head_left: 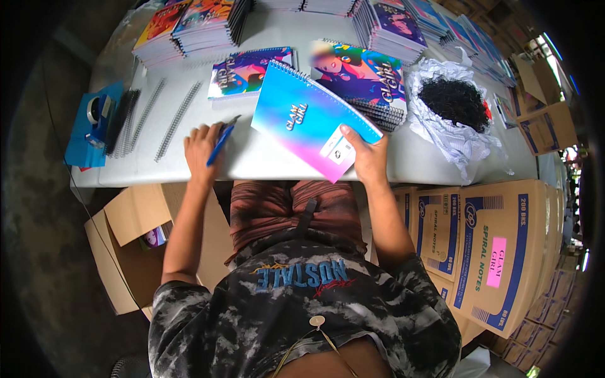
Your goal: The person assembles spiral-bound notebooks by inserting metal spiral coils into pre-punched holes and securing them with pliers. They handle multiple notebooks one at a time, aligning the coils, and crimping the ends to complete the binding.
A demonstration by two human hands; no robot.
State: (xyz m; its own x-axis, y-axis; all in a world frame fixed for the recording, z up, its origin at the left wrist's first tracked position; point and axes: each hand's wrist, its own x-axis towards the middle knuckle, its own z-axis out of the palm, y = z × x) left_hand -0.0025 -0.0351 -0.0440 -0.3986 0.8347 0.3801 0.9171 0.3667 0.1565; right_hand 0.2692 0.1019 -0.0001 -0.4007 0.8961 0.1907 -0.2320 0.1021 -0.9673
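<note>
Right hand: just right of frame centre, clenched on the lower right edge of a spiral notebook, thumb on the cover, fingers hidden beneath.
Spiral notebook: centre of the frame, tilted above the table, wire binding along its upper right edge; blue-to-pink cover with a small white label near the thumb.
Left hand: left of centre, resting on the table near its front edge, fingers curled around a blue pen that slants up to the right.
Notebooks behind: one with a purple picture cover lies flat just upper left of the held one; a short stack with a bright figure cover sits just upper right, partly hidden by it.
Top of frame: rows of stacked notebooks with colourful covers run along the far edge of the table.
Loose wire spirals: several long grey ones lie in slanting lines at the left of the table, apart from the left hand.
Tape dispenser: far left, on a blue sheet at the corner of the table.
White wrapping: upper right, crumpled and opened, holding a heap of black coils.
Cartons: lower right beside the person, brown cardboard with blue printed bands and a small pink rectangular label on the nearest face; more stand beyond at the right rim.
Open box: lower left under the table, brown, flaps up, something colourful inside.
</note>
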